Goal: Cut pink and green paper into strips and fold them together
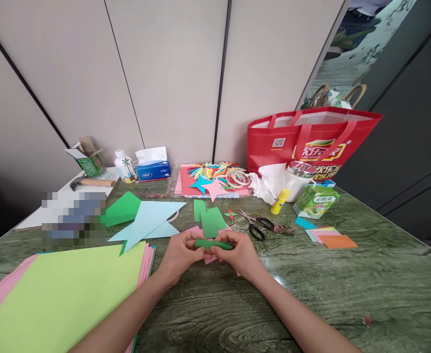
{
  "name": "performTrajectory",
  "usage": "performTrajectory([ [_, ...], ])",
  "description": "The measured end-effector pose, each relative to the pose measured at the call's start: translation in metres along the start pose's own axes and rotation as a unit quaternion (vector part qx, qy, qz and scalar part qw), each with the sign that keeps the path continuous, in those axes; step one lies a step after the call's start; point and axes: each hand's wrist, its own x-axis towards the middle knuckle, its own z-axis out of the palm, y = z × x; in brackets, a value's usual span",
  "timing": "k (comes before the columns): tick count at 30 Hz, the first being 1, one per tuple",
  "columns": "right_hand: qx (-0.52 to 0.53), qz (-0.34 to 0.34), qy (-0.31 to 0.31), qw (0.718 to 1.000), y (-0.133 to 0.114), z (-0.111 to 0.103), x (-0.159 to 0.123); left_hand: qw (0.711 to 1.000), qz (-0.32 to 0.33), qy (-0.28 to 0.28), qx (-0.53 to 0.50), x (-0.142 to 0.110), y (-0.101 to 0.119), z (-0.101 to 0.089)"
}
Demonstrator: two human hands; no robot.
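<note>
Both my hands meet over the green table [347, 284] and pinch one narrow folded strip of green paper [214, 243]. My left hand [180, 255] grips its left end with fingers curled. My right hand [239, 255] grips its right end. Pink paper scraps [211, 259] lie under my hands. Just beyond them lie green paper pieces [211, 220] and a small red and green folded star [230, 214]. Black-handled scissors [255, 226] rest to the right of the pieces.
A stack of large yellow-green and pink sheets [61, 294] fills the near left. Light blue paper [149, 220] lies beyond it. A glue stick [280, 201], green carton [316, 201], red bag [311, 142], tissue box [152, 166] and coloured paper stars [215, 176] stand at the back.
</note>
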Motion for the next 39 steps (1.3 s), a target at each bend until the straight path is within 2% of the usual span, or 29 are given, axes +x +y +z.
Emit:
performTrajectory([
  [6,-0.073,-0.054,0.043,0.995,0.001,-0.008,0.004,0.996,-0.016,-0.061,-0.058,0.000,0.004,-0.003],
  [10,-0.067,-0.048,0.058,0.995,0.006,-0.011,0.007,0.995,-0.020,-0.080,-0.057,0.000,0.006,-0.006],
  [14,-0.066,-0.048,0.059,0.995,0.008,-0.008,0.005,0.997,0.003,-0.074,0.001,-0.001,0.005,-0.007],
  [17,-0.074,-0.052,0.034,0.995,0.006,-0.002,0.002,0.996,0.032,-0.039,0.067,0.000,0.002,-0.005],
  [20,-0.047,-0.055,0.019,0.997,0.005,0.002,0.000,0.996,0.044,-0.007,0.077,0.001,-0.001,-0.005],
  [25,0.031,-0.049,0.054,0.997,0.007,0.003,0.001,0.998,0.030,0.017,0.060,0.003,0.000,-0.005],
  [33,0.092,-0.035,0.021,0.995,0.004,0.006,-0.001,0.990,0.001,-0.043,0.134,0.002,0.000,-0.008],
  [39,0.140,-0.018,0.006,0.990,0.007,0.004,0.002,0.991,-0.002,-0.058,0.120,0.003,-0.004,-0.008],
])
